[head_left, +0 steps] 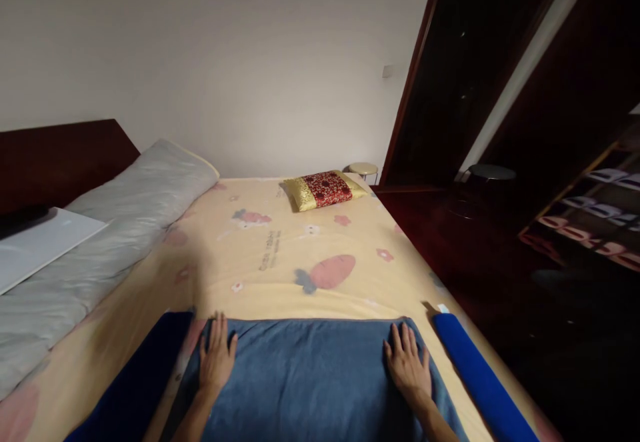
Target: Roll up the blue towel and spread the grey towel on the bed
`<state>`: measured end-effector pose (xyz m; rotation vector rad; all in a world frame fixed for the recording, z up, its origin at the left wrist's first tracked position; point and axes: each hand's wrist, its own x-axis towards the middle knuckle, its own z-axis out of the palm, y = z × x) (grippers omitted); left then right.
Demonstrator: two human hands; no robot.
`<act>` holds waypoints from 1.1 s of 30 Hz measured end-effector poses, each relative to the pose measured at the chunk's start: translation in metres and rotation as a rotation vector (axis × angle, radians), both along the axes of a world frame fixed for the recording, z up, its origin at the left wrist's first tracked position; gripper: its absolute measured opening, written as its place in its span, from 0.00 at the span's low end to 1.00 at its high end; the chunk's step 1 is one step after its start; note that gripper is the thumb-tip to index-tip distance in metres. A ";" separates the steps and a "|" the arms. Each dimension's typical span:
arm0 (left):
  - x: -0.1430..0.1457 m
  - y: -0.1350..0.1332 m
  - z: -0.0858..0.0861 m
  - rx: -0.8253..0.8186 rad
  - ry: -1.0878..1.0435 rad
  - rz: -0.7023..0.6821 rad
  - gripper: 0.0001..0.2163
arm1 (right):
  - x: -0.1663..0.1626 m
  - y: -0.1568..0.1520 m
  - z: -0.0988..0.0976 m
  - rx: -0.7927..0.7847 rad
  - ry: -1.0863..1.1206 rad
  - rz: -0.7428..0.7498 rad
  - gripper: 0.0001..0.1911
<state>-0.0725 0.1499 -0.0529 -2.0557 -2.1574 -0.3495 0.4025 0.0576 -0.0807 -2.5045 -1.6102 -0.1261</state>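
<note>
A blue-grey cloth, perhaps a towel point(310, 375), lies spread flat on the bed, its near part running out of the bottom of the view. My left hand point(217, 357) rests flat near its far left corner, fingers apart and pointing away from me. Near the far right corner, my right hand point(409, 365) presses flat on the cloth, fingers also spread. Beside the cloth on the left lies a folded dark blue cloth point(140, 375). A narrow bright blue folded cloth point(480, 375) lies along its right side.
The bed has a yellow sheet point(280, 282) with carrot prints. A gold and red pillow point(327, 189) lies at the far edge. Grey bedding point(135, 209) and a white board-like object point(55, 239) are on the left. Stools point(364, 167) and a shoe rack point(595, 209) stand beyond.
</note>
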 end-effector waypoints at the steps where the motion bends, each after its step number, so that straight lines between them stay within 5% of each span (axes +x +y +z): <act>1: 0.011 -0.004 0.000 -0.046 0.006 -0.073 0.27 | -0.013 0.000 0.001 0.034 0.013 0.047 0.34; 6: 0.047 -0.014 0.003 -0.264 0.028 -0.106 0.26 | -0.091 -0.007 0.000 0.071 0.181 0.328 0.30; 9: 0.056 -0.025 0.004 -0.128 0.025 -0.234 0.25 | -0.129 -0.019 -0.007 0.131 0.214 0.326 0.30; 12: 0.075 -0.049 -0.009 0.000 0.005 -0.459 0.27 | -0.165 -0.032 -0.017 0.190 0.248 0.499 0.30; 16: 0.100 -0.075 -0.022 -0.002 0.030 -0.557 0.27 | -0.191 -0.045 -0.024 0.126 0.258 0.715 0.31; 21: 0.053 -0.079 0.004 -0.014 0.111 -0.739 0.27 | -0.121 -0.064 -0.015 0.060 0.236 0.806 0.29; 23: 0.008 -0.082 0.003 0.049 0.158 -0.644 0.27 | -0.071 -0.077 -0.014 0.076 0.199 0.632 0.28; 28: -0.075 -0.101 -0.034 0.056 0.193 -0.137 0.24 | 0.021 -0.106 -0.016 0.058 0.150 0.329 0.31; 33: -0.087 -0.104 -0.020 0.037 0.196 -0.306 0.25 | 0.040 -0.119 -0.001 0.028 0.192 0.393 0.30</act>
